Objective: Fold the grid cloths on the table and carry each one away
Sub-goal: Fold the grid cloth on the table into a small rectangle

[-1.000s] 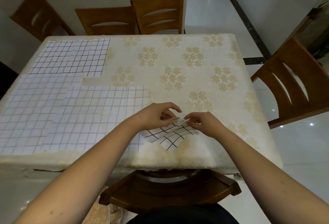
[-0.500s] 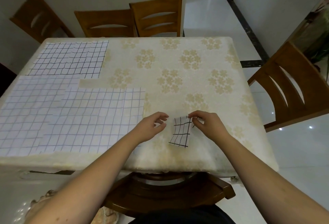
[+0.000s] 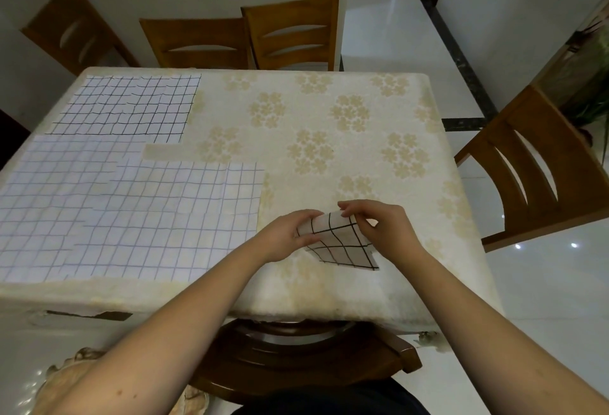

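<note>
A single head-worn wide-angle camera looked forward and steeply down from the near edge of the table (image 3: 329, 111), close above it. The tabletop filled the middle of the view, its far edge toward 12 o'clock. Both forearms entered from 6 o'clock, the left hand (image 3: 283, 235) and right hand (image 3: 385, 226) meeting just below centre. Chairs (image 3: 293, 32) stood at 12 o'clock and another chair (image 3: 540, 167) at 3 o'clock. Straight lines bowed toward the frame edges. No second view existed.
</note>
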`<state>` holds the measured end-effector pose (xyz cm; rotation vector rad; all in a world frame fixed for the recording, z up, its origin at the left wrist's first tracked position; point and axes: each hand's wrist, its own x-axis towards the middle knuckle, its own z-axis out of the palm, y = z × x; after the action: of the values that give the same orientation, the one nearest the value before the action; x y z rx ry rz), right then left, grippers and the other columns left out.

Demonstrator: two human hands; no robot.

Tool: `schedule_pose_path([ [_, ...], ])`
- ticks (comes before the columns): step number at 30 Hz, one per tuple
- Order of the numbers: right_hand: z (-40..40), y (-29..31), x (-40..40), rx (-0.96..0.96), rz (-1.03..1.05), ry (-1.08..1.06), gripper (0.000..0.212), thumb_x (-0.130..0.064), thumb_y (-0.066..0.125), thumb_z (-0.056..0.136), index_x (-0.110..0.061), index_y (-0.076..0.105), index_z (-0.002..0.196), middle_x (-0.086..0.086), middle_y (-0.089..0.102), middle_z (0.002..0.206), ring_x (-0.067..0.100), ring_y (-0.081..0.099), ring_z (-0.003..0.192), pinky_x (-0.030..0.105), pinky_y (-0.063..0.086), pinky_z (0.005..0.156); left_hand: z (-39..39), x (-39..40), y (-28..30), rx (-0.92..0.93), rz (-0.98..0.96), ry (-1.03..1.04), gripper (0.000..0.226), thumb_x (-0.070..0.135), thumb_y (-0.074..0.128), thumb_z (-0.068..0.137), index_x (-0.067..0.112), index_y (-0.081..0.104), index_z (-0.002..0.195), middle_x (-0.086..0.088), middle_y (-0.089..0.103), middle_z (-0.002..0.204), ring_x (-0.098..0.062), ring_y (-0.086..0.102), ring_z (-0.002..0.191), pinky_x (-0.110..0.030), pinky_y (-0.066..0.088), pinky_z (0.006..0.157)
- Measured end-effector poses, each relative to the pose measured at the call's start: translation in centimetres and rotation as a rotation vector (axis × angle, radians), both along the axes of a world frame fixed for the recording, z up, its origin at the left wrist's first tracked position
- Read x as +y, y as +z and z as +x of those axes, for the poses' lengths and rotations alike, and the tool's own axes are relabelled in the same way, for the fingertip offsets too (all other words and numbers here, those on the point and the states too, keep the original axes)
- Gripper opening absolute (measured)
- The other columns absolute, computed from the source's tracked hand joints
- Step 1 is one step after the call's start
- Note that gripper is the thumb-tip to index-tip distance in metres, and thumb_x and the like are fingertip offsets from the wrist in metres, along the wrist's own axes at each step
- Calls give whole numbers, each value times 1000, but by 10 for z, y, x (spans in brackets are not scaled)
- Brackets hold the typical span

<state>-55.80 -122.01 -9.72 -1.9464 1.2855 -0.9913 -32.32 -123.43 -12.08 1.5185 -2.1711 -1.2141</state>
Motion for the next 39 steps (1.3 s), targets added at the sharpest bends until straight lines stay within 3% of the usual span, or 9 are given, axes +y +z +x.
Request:
schedule_pose_path([
  [5, -5, 3, -7, -6, 55, 12, 31, 13, 54, 88, -12, 71, 79, -12, 68, 110, -14, 62, 97, 7, 47, 83, 2, -1, 1, 70, 66, 77, 7, 32, 64, 93, 29, 67, 98, 6, 70, 93, -11, 64, 90, -33, 52, 82],
  [8, -11, 0, -9, -35, 141, 16, 36, 13, 53, 88, -14, 74, 78, -8, 69, 114, -11, 63, 98, 12, 49, 87, 6, 1, 3, 47, 95, 87, 4, 30, 66, 91, 28, 68, 95, 4, 67, 83, -13, 61, 75, -31, 51, 73],
  [14, -3, -9, -4, -120, 478, 29, 36, -34, 56, 97, -35, 51, 132, -17, 67, 113, 2, 65, 97, 19, 52, 83, 23, 9, 4, -2, 72, 82, 5, 29, 66, 92, 29, 66, 97, 9, 67, 92, -4, 61, 85, -20, 48, 76],
  [18, 9, -28, 0, 106, 566, 58, 20, -39, 70, 87, -26, 69, 101, -14, 67, 75, 2, 63, 69, 21, 49, 68, 33, 15, 6, -31, 79, 94, 9, 31, 67, 91, 30, 66, 100, 13, 67, 98, -5, 62, 98, -17, 48, 82],
  [20, 12, -35, 2, 96, 582, 33, 31, -44, 69, 85, -13, 68, 83, -1, 67, 70, 14, 64, 66, 27, 47, 62, 39, 16, 6, -60, 82, 102, 14, 36, 68, 89, 31, 66, 102, 13, 65, 98, -2, 61, 95, -13, 45, 78],
  [25, 15, -43, 16, -142, 670, -72, 14, -31, 66, 91, -21, 73, 99, -1, 76, 88, 16, 73, 82, 38, 60, 76, 58, 22, -5, -80, 181, 121, 19, 41, 72, 85, 29, 69, 98, 13, 66, 84, -4, 58, 73, -19, 44, 66],
  [30, 11, -53, 32, -259, 791, -269, 20, -32, 70, 88, -12, 69, 88, 12, 66, 73, 13, 65, 62, 26, 52, 55, 64, 37, -36, 332, 474, 477, 35, 37, 70, 88, 8, 65, 107, -8, 66, 96, -23, 66, 92, -25, 55, 81],
  [36, 11, -77, 47, -329, 908, -359, 17, -31, 69, 89, -15, 69, 94, 11, 70, 88, 21, 64, 74, 35, 56, 69, 38, 49, -63, 469, 620, 778, 68, 44, 70, 84, 4, 46, 135, -13, 68, 117, -17, 66, 95, -31, 54, 79],
  [39, 5, -96, 50, -429, 987, -385, 51, -45, 79, 75, -14, 66, 114, 9, 71, 110, 25, 68, 100, 45, 55, 93, 28, 51, -69, 590, 693, 853, 67, 44, 71, 84, 9, 48, 137, -10, 66, 124, -22, 66, 107, -36, 55, 87],
])
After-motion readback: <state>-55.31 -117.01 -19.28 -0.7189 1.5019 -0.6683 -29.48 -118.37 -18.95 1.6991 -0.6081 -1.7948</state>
